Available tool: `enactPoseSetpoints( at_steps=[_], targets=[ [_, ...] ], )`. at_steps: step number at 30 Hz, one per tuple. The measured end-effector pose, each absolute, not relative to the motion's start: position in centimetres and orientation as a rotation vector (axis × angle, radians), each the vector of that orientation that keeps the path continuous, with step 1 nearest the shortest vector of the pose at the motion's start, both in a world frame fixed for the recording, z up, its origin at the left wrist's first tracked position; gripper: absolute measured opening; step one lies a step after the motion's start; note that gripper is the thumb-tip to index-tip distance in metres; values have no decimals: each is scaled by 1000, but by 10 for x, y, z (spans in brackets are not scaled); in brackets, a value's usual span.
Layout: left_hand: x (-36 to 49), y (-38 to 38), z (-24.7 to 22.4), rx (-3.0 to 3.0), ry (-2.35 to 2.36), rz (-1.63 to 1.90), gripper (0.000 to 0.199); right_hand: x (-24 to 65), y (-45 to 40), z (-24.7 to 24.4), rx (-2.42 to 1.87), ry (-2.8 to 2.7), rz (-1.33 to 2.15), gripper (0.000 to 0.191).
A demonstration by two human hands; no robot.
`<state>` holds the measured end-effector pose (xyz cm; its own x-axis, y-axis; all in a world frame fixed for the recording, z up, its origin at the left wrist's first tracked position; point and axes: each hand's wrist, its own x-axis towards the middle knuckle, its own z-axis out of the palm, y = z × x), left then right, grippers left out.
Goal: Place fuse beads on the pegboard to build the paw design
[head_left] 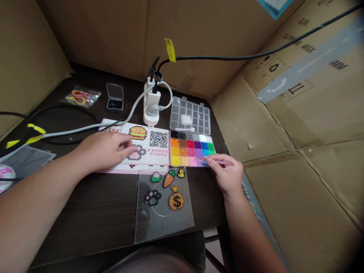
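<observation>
Enclosure: cardboard carton walls (pixel 307 204) are being used to box in the work area on three sides; a black cable (pixel 227 58) is being carried along them, marked by a yellow tag (pixel 170 49).

Table: a dark wooden table (pixel 93 212) is being used beneath everything; a white power adapter (pixel 150 113) is being kept near the back wall, beside a clear compartment box (pixel 190 115); a small black-and-clear case (pixel 115 96) and a bag of colored pieces (pixel 81 96) are being left further left.

Pegboard: a clear pegboard (pixel 163 223) is being kept at the front, bearing a carrot, duck, paw and dollar-sign money bag in beads.

Left hand: the left hand (pixel 104 151) is being rested on a pattern booklet (pixel 150 146), its fingers (pixel 127 146) loosely curled and holding nothing, beside a printed paw.

Right hand: the right hand (pixel 224 172) is being held at the bead tray's (pixel 192 148) lower right corner, its fingers (pixel 216 161) narrowly pinching slim pink tweezers (pixel 223 162); the tip is being kept at the lilac compartment, though the exact contact cannot be told.

Handling: the beads are judged light, slippery and easily spilled; the tray looks stiff, best taken by its edges, and the tweezers by their shank.

Writing: "更多视频教程 可扫码观看" is being printed beneath a QR code; "5MM" is faintly legible on the carton.
</observation>
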<state>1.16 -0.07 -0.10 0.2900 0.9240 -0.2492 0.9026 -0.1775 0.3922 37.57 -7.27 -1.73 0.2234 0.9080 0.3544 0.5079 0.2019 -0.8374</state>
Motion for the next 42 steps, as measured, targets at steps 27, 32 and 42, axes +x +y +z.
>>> enactPoseSetpoints(
  at_steps=[27, 32, 42],
  targets=[
    [13, -2, 0, 2114, 1691, -24, 39, 371, -74, -13, -1570, -1345, 516, 19],
    [12, -1, -1, 2079, 1699, 10, 38, 371, -74, -12, -1565, -1363, 496, 21],
    [8, 0, -5, 2087, 1687, 14, 42, 373, -73, -12, -1586, -1384, 451, 23]
  ],
)
